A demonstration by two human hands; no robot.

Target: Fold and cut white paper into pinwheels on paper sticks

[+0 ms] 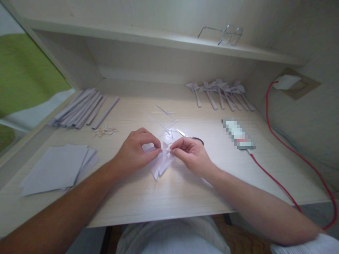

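Note:
A white paper pinwheel head (160, 163), partly folded with pointed corners, is held above the desk between both hands. My left hand (141, 150) pinches it from the left, thumb and forefinger at its middle. From the right, my right hand (191, 153) pinches the same paper near its centre, fingers curled. What lies right between the fingertips is too small to make out. Just behind my right hand lies a pair of scissors (182, 133) with black handles, partly covered. Thin paper strips (169, 128) are scattered behind the paper.
Square paper sheets (57, 167) are stacked at left, behind them small pale pieces (105, 131) and rolled paper sticks (84, 107). Several finished paper pinwheels (218, 91) lie at back right. A phone (238, 134) with a red cable (275, 181) is at right; glasses (227, 35) rest on the shelf.

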